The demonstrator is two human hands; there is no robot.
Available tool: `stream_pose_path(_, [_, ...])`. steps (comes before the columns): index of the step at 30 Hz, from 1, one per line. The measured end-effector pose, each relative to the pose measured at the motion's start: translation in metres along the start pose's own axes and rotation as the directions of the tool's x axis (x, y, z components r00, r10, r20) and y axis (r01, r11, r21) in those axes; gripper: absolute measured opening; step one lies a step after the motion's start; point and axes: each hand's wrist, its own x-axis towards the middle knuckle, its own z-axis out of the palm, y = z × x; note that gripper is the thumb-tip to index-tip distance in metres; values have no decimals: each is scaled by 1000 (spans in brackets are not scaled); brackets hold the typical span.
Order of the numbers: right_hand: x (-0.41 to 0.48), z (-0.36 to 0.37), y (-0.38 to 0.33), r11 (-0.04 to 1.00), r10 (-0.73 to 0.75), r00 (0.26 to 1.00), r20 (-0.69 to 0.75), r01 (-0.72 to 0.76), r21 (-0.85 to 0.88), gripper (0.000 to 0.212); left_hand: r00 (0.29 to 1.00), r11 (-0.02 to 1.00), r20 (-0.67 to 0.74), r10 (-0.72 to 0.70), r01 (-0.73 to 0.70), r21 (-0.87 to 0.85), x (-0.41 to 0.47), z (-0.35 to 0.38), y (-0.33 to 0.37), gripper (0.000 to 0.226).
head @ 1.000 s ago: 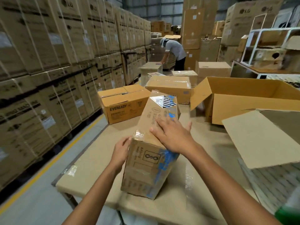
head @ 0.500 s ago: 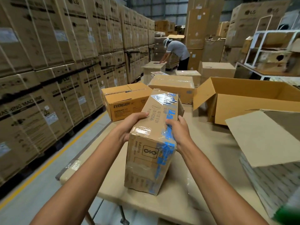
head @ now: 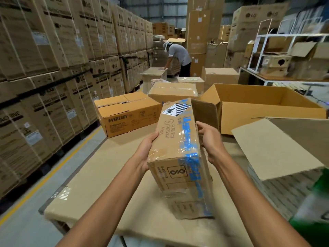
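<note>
A long brown carton (head: 176,139), sealed with clear and blue tape and bearing a striped diamond label, is raised above the cardboard-covered table (head: 99,184), tilted with its far end up. My left hand (head: 146,152) grips its left side, thumb on the top face. My right hand (head: 209,139) grips its right side with fingers curled around the edge.
An orange EVEREADY box (head: 124,114) sits at the table's far left, a sealed box (head: 173,93) behind it, and a large open box (head: 263,104) at the right with a loose flap (head: 277,148). Stacked LG cartons (head: 53,68) line the left aisle. A person (head: 178,57) bends over boxes far back.
My hands moved from the carton's top and near end to its two sides. The carton then rose off the table and swung right, toward the open box.
</note>
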Motion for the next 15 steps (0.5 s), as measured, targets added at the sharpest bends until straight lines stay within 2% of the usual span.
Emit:
stream_pose_path(2, [2,-3,12,993,-70,997,-38,66,-97,60,1000,1000,-14,14,-14,-7,4,-7,-2,32])
stream_pose_path(4, [2,-1,26,970,-166,985,-41,155,-185,55,1000,1000,-21,14,-14,-12,7,-17,2,33])
stream_pose_path(7, [0,13,41,924,-266,964,26,262,-278,46,1000,1000,-17,-9,9,16,8,-38,12,34])
stream_pose_path(11, [5,42,57,865,-235,969,72,242,-439,51,999,1000,-35,-16,16,14,4,-86,23,35])
stream_pose_path(15, [7,78,72,716,-243,950,194,311,-625,53,997,989,-65,-47,56,140,-10,-148,28,37])
